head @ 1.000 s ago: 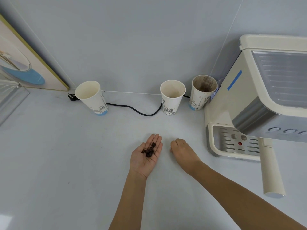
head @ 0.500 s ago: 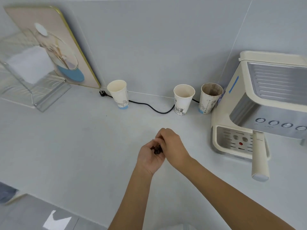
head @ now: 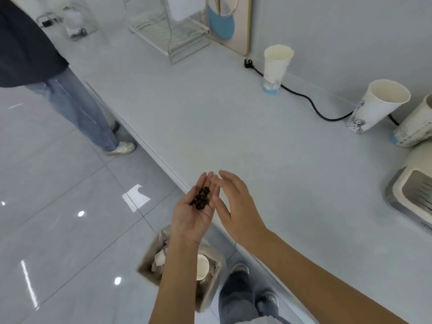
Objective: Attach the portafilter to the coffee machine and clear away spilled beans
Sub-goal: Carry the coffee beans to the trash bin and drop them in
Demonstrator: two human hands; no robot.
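My left hand [head: 192,213] is palm up at the counter's front edge, cupping several dark coffee beans [head: 200,199]. My right hand [head: 236,204] stands edge-on right beside it, fingers apart and empty, touching the left fingertips. Both hands hover above a waste bin [head: 149,265] on the floor that holds paper cups and scraps. Only the drip-tray corner of the cream coffee machine [head: 411,197] shows at the right edge. The portafilter is out of view.
Three paper cups [head: 277,66] [head: 378,106] [head: 418,129] stand along the wall, with a black power cord [head: 311,101] running behind them. A clear acrylic rack [head: 173,29] sits at the back. Another person's legs [head: 77,108] stand on the tiled floor to the left.
My view has swung left and down to the counter edge and floor. My right hand has lifted off the left palm, uncovering the beans, and both hands now hang over the waste bin.
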